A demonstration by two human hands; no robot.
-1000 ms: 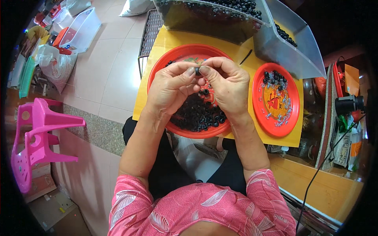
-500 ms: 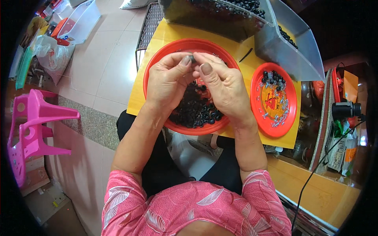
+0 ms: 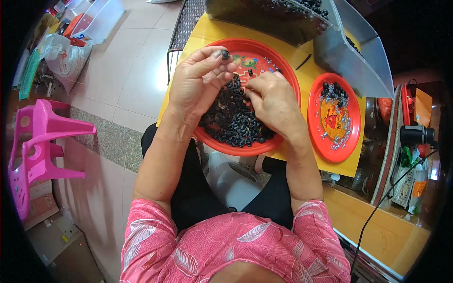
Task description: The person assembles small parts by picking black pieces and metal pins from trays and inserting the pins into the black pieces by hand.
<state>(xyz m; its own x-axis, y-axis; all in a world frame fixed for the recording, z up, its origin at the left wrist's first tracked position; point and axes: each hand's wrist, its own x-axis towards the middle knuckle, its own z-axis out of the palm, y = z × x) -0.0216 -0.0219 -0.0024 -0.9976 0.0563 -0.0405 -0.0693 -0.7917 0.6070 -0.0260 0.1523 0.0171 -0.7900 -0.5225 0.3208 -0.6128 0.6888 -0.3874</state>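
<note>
Pinched between thumb and forefinger of the left hand (image 3: pixel 196 80), one small black ring (image 3: pixel 225 54) sits raised above the big red plate (image 3: pixel 283 70); the right hand (image 3: pixel 272 101) has its fingertips curled down into the heap of black rings (image 3: pixel 233 125), though whether its grip has closed on one I cannot tell. Best, I'd say, to keep both hands low over that plate so a slipped piece drops back into the heap; the finished pieces look to belong on the small red plate (image 3: pixel 351 137) just beside it on the yellow tabletop (image 3: pixel 207 33).

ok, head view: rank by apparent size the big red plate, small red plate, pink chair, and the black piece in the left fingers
1. Big red plate
2. Pink chair, close to the big plate; it sits at the bent rim, so unsure
3. Small red plate
4. Black piece, by far the smallest, pinched in the left hand
</note>
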